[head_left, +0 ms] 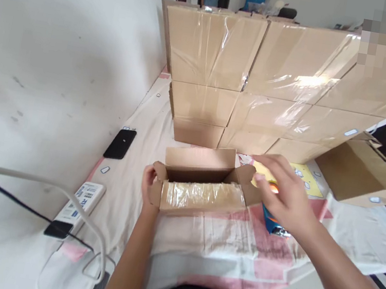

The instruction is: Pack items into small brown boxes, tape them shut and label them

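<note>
A small cardboard box (200, 210) lies before me with its flaps up and shiny clear tape across the near panel. My left hand (150, 184) curls its fingers around the box's left end flap. At the opposite end, my right hand (284, 194) hovers with fingers stretched out and thumb apart, close to the right flap (250, 188). I cannot tell whether the thumb touches that flap. Partly covered by my right hand is a blue tape dispenser (271, 221) with an orange part.
Behind the box rises a wall of taped cardboard boxes (212, 49). An open carton (351, 171) stands at right. A black phone (120, 144), a white power strip (82, 205) and cables (42, 180) lie left, beside the white wall. People are partly visible beyond.
</note>
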Motion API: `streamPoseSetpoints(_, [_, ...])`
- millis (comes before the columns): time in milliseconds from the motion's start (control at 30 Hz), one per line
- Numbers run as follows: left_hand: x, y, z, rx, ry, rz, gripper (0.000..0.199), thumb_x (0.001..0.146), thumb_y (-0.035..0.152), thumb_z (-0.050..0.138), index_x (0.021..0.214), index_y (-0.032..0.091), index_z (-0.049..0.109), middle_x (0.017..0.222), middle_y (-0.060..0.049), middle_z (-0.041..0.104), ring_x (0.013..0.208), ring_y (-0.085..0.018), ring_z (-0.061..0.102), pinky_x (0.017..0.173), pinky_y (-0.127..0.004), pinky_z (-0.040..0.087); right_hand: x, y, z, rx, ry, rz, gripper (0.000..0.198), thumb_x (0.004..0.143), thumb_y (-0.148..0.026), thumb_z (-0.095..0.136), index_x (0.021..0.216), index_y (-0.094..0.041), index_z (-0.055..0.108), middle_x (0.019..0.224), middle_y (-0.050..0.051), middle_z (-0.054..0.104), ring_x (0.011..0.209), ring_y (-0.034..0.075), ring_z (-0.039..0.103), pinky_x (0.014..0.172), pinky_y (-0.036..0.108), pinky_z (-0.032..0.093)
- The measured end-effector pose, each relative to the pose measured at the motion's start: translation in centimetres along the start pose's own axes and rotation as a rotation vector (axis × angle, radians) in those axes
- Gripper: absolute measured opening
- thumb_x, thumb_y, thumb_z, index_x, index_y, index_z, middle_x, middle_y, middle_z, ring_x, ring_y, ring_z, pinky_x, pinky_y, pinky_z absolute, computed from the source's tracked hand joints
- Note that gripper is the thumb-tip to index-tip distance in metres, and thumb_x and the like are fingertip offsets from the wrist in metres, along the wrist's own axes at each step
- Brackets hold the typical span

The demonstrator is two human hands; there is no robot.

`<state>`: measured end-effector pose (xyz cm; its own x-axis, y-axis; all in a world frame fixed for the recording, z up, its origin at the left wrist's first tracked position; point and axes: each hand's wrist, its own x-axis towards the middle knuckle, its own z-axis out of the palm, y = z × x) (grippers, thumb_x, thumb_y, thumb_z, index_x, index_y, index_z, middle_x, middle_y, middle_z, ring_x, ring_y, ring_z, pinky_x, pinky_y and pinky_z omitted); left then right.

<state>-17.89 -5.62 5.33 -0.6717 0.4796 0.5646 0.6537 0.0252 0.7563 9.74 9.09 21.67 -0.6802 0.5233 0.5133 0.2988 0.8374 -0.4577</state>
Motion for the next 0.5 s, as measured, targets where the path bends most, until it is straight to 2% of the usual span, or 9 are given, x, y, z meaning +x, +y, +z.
streamPoseSetpoints(33, [-0.8,0.0,-0.8,-0.054,0.047,0.055,0.066,0.103,0.072,0.027,0.119,0.02,0.064,0.107,-0.011,0.065,0.1,-0.025,0.066,0.089,-0.045,0.059,-1.3,1.1,0.2,0.097,0.057,0.081,0.035,0.107,-0.044,0.05,0.134,-0.032,0.069,0.131,0.009,0.072,0.119,0.03,0.068,0.104,0.049,0.054])
streamPoseSetpoints(67, [-1.5,0.0,-1.7,-0.107,0.066,0.125,0.073,0.1,0.078,0.022,0.117,0.021,0.065,0.106,-0.011,0.065,0.101,-0.026,0.066,0.09,-0.047,0.058,-2.6,2.2,0.7,0.224,0.046,0.129,0.037,0.109,-0.046,0.044,0.134,-0.034,0.07,0.135,0.006,0.072,0.124,0.029,0.068,0.105,0.048,0.055])
streamPoseSetpoints(100, [-2.1,0.1,-2.6,-0.157,0.04,0.21,0.076,0.097,0.082,0.023,0.117,0.022,0.066,0.108,-0.012,0.066,0.104,-0.028,0.066,0.092,-0.048,0.058,-3.6,3.1,1.5,0.345,0.039,0.156,0.041,0.11,-0.048,0.039,0.136,-0.036,0.069,0.142,0.005,0.069,0.134,0.029,0.063,0.11,0.049,0.053])
streamPoseSetpoints(167, [-2.5,0.5,-4.4,-0.173,-0.112,0.373,0.076,0.096,0.083,0.029,0.128,0.024,0.066,0.123,-0.014,0.067,0.116,-0.031,0.065,0.1,-0.051,0.055,-4.9,4.2,3.3,0.518,-0.036,0.159,0.046,0.111,-0.05,0.035,0.149,-0.039,0.059,0.159,0.001,0.057,0.152,0.028,0.049,0.124,0.052,0.043])
streamPoseSetpoints(267, [-0.9,3.1,-6.7,0.049,-0.299,0.567,0.076,0.099,0.078,0.032,0.145,0.024,0.057,0.142,-0.017,0.064,0.134,-0.034,0.056,0.111,-0.053,0.045,-4.9,3.9,5.1,0.56,-0.127,0.07,0.051,0.11,-0.049,0.041,0.16,-0.04,0.047,0.165,0.001,0.05,0.161,0.027,0.033,0.133,0.054,0.028])
streamPoseSetpoints(367, [2.1,7.9,-6.7,0.392,-0.463,0.657,0.06,0.102,0.064,0.049,0.146,0.025,0.058,0.143,-0.014,0.068,0.139,-0.035,0.054,0.119,-0.057,0.03,-4.2,2.9,5.7,0.488,-0.102,0.044,0.048,0.109,-0.046,0.046,0.156,-0.04,0.051,0.159,0.002,0.057,0.162,0.027,0.031,0.133,0.056,0.027])
streamPoseSetpoints(433, [4.0,11.1,-5.2,0.536,-0.657,0.631,0.06,0.095,0.062,0.064,0.139,0.021,0.065,0.126,-0.015,0.076,0.125,-0.036,0.063,0.12,-0.062,0.027,-4.0,2.7,6.1,0.483,-0.044,0.071,0.045,0.109,-0.046,0.046,0.153,-0.039,0.055,0.158,0.004,0.057,0.16,0.028,0.035,0.132,0.056,0.029])
streamPoseSetpoints(500, [5.4,13.4,-3.4,0.588,-0.885,0.617,0.063,0.081,0.07,0.076,0.111,0.015,0.076,0.091,-0.011,0.078,0.096,-0.033,0.07,0.111,-0.058,0.041,-4.1,2.9,7.0,0.514,0.049,0.094,0.045,0.108,-0.051,0.043,0.148,-0.038,0.059,0.157,0.005,0.058,0.157,0.029,0.039,0.131,0.055,0.029])
